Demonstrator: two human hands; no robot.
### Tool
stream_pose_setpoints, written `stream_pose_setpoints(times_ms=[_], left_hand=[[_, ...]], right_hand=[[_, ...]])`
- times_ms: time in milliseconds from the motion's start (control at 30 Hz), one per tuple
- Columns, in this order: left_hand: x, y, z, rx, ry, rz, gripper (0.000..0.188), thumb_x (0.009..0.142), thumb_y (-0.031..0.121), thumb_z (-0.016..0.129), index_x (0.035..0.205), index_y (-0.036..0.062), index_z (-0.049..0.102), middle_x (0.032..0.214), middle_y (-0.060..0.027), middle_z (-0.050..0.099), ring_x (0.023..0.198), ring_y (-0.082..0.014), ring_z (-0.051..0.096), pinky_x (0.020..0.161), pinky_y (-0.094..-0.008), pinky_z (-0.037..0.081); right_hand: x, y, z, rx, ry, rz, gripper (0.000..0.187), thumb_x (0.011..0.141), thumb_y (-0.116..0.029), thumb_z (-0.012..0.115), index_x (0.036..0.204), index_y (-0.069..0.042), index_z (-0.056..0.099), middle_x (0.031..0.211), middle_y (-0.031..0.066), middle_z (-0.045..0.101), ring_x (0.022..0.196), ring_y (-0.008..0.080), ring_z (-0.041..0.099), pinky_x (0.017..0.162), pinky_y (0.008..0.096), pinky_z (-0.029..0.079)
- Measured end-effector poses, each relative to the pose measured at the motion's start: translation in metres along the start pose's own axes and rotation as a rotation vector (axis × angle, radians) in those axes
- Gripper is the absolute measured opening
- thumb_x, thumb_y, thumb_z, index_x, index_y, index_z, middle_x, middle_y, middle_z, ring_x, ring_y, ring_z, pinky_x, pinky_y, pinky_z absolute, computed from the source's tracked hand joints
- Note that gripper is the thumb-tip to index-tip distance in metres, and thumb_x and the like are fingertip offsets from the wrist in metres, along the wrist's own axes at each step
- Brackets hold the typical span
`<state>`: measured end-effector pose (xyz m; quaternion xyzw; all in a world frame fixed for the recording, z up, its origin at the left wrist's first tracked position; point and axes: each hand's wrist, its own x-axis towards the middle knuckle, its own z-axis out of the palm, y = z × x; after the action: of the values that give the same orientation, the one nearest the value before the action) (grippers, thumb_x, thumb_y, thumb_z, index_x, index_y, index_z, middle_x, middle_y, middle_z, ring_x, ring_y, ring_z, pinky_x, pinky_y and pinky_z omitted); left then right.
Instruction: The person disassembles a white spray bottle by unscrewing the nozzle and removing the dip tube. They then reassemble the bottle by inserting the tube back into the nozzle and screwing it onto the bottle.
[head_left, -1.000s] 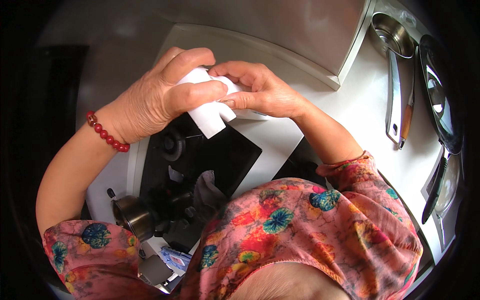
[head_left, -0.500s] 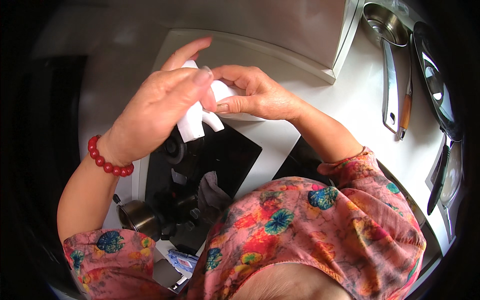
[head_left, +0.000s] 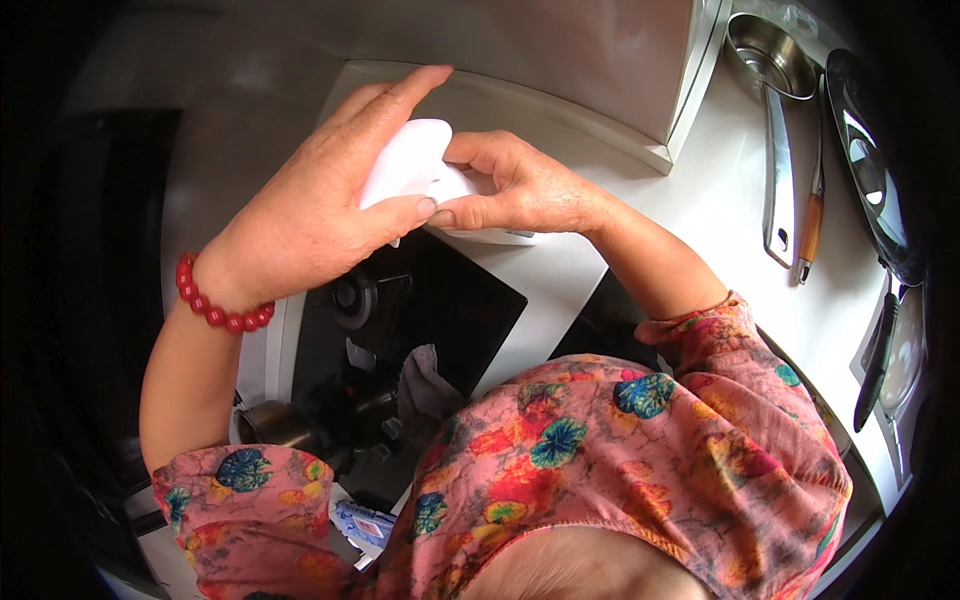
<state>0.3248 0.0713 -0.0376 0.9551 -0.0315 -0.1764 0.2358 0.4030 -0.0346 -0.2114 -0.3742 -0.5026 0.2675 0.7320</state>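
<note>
Pinches a white moulded piece [head_left: 408, 158] at its right end with fingers of the right hand [head_left: 530, 188]; spreads left hand [head_left: 305, 195] along its left side with extended fingers, cannot tell whether gripping

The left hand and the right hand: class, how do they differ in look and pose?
The left hand wears a red bead bracelet; the right hand has a bare wrist. The left hand stretches a finger past the white object, while the right hand curls its fingers toward its thumb. Both touch the white object.
</note>
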Motion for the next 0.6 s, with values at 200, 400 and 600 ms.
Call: stream_pose_setpoints(times_ms=[200,400,600], left_hand=[[-0.016,0.013,0.004,0.109,0.191,-0.09,0.045,0.082,0.011,0.059,0.123,-0.003,0.045,0.097,-0.0128,0.059,0.083,-0.0152,0.058,0.069,-0.0256,0.047],[-0.015,0.004,0.013,0.006,0.329,-0.211,0.037,0.083,0.013,0.058,0.112,-0.0065,0.048,0.081,-0.0123,0.062,0.069,-0.0111,0.057,0.059,-0.0235,0.045],[-0.011,-0.008,0.022,0.049,0.373,-0.107,0.038,0.084,0.015,0.057,0.114,-0.0045,0.045,0.085,-0.0143,0.062,0.072,-0.0177,0.06,0.063,-0.029,0.047]], right_hand=[[0.001,-0.009,0.005,-0.08,0.032,0.039,0.04,0.079,-0.03,0.069,0.098,0.002,0.057,0.079,0.0082,0.06,0.074,0.0136,0.053,0.069,0.0293,0.044],[-0.003,-0.006,0.014,0.024,0.094,0.103,0.047,0.08,-0.028,0.069,0.111,0.004,0.054,0.086,0.009,0.061,0.081,0.0125,0.054,0.073,0.0284,0.045],[-0.007,0.001,0.019,0.068,0.15,0.071,0.046,0.081,-0.024,0.069,0.113,0.005,0.053,0.09,0.0093,0.062,0.084,0.013,0.055,0.075,0.0293,0.046]])
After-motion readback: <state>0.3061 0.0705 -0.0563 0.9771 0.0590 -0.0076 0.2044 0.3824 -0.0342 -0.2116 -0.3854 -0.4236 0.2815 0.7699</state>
